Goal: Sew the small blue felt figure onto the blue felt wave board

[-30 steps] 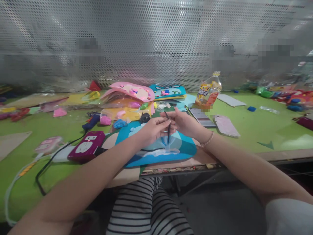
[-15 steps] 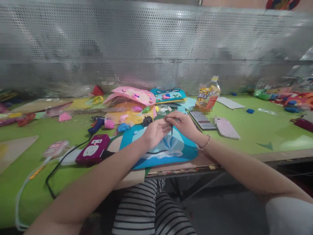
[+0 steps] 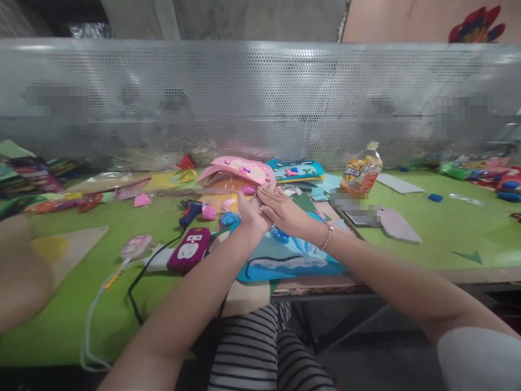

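Note:
My left hand (image 3: 249, 209) and my right hand (image 3: 280, 209) meet palm against palm over the far edge of a blue craft picture (image 3: 285, 255). The right hand's fingers lie stretched across the left palm. Whatever sits between the palms is hidden. A thin black line (image 3: 260, 259) lies on the picture near its front edge. Just left of my hands are a blue clay lump (image 3: 229, 218) and a pink clay lump (image 3: 208, 213). A pink foam piece (image 3: 240, 168) lies just beyond my fingertips.
On the green table (image 3: 448, 233) are a purple device (image 3: 190, 250) with a black cable (image 3: 136, 288), a blue glue gun (image 3: 191, 208), a bottle (image 3: 361, 171) and a pale phone case (image 3: 396, 225). A perforated metal screen (image 3: 260, 98) closes the back. Another person's arm (image 3: 20, 271) enters at left.
My hands have moved away from me and gone from pinching a thin black strand to pressing flat together; the strand no longer shows. The view tilted up, and an arm appeared at left.

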`<state>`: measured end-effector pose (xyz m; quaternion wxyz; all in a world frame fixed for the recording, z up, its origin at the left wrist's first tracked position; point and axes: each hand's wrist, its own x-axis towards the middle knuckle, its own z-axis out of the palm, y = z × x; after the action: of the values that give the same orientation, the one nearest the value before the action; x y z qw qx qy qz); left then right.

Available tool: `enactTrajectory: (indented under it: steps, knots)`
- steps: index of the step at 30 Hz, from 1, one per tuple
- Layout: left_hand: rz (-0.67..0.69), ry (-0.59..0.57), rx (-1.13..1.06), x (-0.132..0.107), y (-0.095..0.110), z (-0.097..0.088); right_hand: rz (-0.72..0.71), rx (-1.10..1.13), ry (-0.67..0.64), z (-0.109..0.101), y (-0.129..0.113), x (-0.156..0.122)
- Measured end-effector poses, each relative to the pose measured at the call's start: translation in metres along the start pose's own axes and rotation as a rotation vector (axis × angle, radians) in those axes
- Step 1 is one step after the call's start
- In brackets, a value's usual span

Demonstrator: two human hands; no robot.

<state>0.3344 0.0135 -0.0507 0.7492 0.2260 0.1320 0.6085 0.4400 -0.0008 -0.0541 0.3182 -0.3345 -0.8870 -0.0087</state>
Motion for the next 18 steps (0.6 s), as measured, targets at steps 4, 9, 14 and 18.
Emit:
enactTrajectory:
  steps: [4,9,14,18]
  knots:
    - [0.023,0.047,-0.048,0.008,0.006,-0.008,0.062,0.013,-0.084,0.0,-0.018,-0.008]
    - [0.031,0.025,-0.069,0.011,0.006,-0.009,0.172,0.045,-0.119,-0.002,-0.029,-0.005]
    - [0.035,0.059,-0.051,0.007,0.008,-0.005,0.263,0.082,-0.13,-0.001,-0.024,0.01]
    - [0.021,0.062,-0.049,0.008,0.009,-0.008,0.261,0.063,-0.126,0.005,-0.02,0.016]
